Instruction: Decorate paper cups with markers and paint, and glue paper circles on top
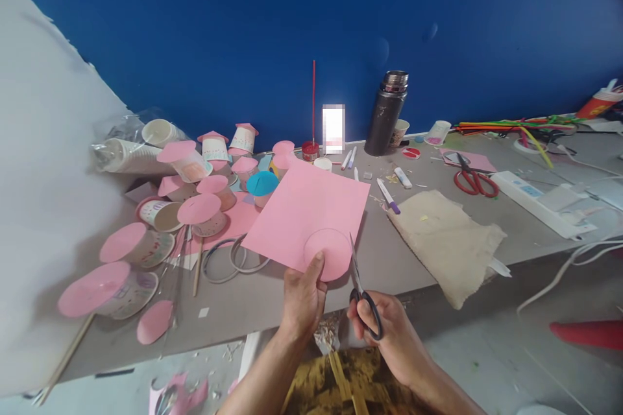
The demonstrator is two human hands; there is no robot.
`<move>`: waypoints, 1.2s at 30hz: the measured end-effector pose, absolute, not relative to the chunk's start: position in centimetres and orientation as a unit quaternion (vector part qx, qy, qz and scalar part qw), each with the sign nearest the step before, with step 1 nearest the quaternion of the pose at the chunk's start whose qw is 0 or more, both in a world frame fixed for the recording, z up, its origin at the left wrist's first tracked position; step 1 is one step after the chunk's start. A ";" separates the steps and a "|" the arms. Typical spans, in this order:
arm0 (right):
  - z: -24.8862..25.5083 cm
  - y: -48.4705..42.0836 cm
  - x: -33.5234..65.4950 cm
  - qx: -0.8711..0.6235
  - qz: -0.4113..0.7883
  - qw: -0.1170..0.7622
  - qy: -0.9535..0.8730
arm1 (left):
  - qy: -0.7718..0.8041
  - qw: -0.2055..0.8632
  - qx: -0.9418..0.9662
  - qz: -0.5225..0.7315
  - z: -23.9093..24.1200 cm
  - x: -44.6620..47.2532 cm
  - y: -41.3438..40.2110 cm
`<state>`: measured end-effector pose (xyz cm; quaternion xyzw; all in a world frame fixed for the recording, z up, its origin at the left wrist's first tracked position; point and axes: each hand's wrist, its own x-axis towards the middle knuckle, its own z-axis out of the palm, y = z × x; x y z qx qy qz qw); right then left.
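Scissors (359, 286) sit in the right hand (384, 318), its fingers closed on the black handles and the blades pointing away, up along the right margin of the pink sheet (302, 211). Left hand (304, 298) and right are apart but near each other: the left pinches the sheet at its near side, thumb on top, fingers mostly hidden beneath. The thumb presses inside a drawn circle (335, 253), presumably to steady the paper right beside the blades while staying clear of them. The sheet therefore lies just beyond the left hand, tilted above the counter (389, 266), with the circle at its near corner, between the thumb and the blades; the near rim of that circle looks already trimmed round. Whether the blades bite into paper now, I cannot tell. Left of the left hand are two grey rings (250, 270), and farther left, paper cups (209, 227) with pink discs on top, perhaps gathered there to leave working room. Right of the right hand lies a beige cloth (445, 240), with a purple-capped marker (388, 196) beyond it, then red-handled shears (474, 183). Straight beyond both hands, a dark flask (387, 113) stands near the blue wall (272, 26).
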<state>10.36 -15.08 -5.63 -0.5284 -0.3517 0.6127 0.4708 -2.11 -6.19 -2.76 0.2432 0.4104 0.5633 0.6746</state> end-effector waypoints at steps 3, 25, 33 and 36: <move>-5.7 -15.0 10.3 -0.528 0.613 0.473 -0.349 | 0.412 0.678 0.240 0.559 -2.8 -2.1 -6.2; -5.6 -15.3 10.7 -0.514 0.619 0.470 -0.363 | 0.394 0.690 0.239 0.558 -3.4 -2.6 -5.8; -5.9 -15.8 11.0 -0.516 0.621 0.458 -0.371 | 0.399 0.689 0.232 0.559 -2.9 -2.7 -6.0; -5.8 -15.9 11.2 -0.524 0.618 0.450 -0.375 | 0.410 0.683 0.236 0.557 -2.7 -2.8 -5.9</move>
